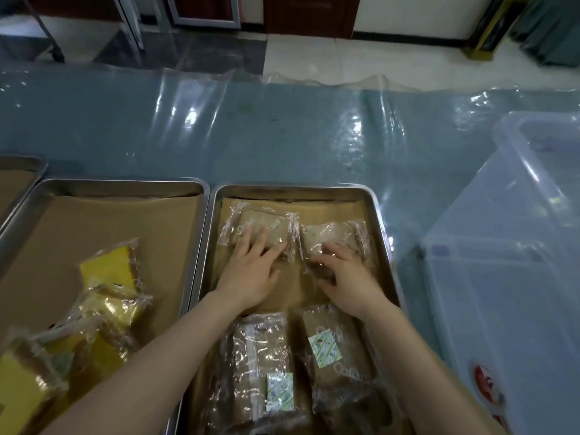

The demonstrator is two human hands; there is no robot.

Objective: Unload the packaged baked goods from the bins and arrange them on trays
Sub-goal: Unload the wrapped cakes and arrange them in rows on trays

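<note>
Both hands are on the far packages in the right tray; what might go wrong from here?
1. The left hand presses flat on the far-left package; its contents may get squashed.
2. Sliding packages could bunch the brown paper liner, which already looks creased between the hands.

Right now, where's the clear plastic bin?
In the head view, the clear plastic bin sits at the right edge, just right of the tray holding brown packets.

Far beyond left grip: pale tiled floor is meeting white wall, brown door is standing centre; light is glaring off plastic-covered surface.
</note>
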